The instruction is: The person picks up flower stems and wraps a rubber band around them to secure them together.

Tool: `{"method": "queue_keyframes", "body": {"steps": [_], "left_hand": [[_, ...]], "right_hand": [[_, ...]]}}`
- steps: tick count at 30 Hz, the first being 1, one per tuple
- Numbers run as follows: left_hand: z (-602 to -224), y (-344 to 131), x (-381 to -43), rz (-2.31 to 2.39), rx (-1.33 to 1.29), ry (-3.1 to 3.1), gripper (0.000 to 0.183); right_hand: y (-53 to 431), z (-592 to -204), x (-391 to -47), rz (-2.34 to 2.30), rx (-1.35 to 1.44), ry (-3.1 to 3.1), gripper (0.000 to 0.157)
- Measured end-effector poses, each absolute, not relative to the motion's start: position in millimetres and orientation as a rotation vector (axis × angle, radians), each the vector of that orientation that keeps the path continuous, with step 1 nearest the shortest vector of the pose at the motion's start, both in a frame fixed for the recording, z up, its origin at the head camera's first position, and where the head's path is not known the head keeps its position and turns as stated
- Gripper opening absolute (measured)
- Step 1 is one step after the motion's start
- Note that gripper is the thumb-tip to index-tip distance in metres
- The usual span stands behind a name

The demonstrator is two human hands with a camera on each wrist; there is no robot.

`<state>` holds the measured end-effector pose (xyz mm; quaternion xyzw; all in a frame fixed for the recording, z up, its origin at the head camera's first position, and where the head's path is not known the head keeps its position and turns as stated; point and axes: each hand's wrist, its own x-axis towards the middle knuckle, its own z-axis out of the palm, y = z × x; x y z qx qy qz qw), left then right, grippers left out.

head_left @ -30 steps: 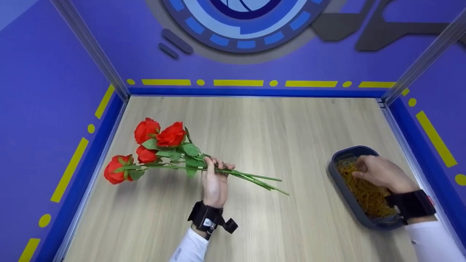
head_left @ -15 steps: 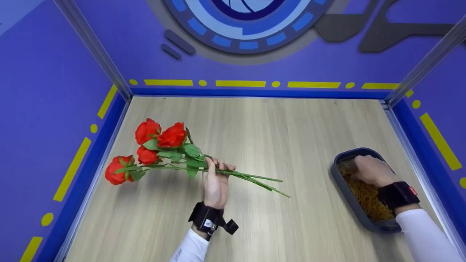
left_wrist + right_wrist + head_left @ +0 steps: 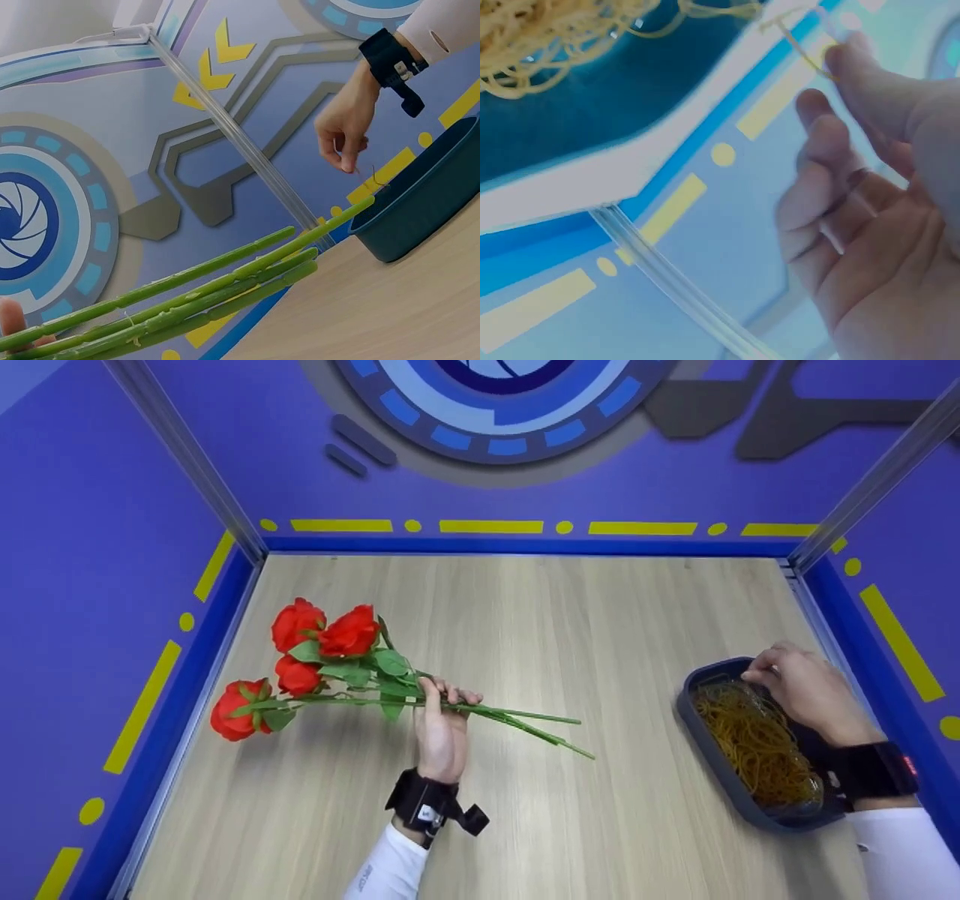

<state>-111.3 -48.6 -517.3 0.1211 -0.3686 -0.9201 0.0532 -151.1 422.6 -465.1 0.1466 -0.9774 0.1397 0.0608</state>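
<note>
Roses (image 3: 349, 631): out over the left side of the tabletop (image 3: 570, 645)
Left hand (image 3: 442, 731): gripping the green stems (image 3: 259, 265), so keep 'em bunched
Right hand (image 3: 814, 690): pinching a thin band (image 3: 807, 57) above the tub (image 3: 720, 761), can't tell if it's snagged, so lift gently

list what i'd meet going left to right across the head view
Red rose heads, left hand, green stem ends, dark container of rubber bands, white right sleeve.

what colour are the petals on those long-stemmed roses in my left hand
The layered petals are bright red, clearest in the head view.
</note>
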Motion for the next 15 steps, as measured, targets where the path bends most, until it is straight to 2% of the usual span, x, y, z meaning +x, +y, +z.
{"method": "queue_keyframes", "body": {"steps": [15], "left_hand": [[-511.2,-49.4,-113.0,-2.794,0.353,-1.113,0.038]], "right_hand": [[368.1,-436.6,-138.2,0.594,0.589,-2.720,0.008]]}}
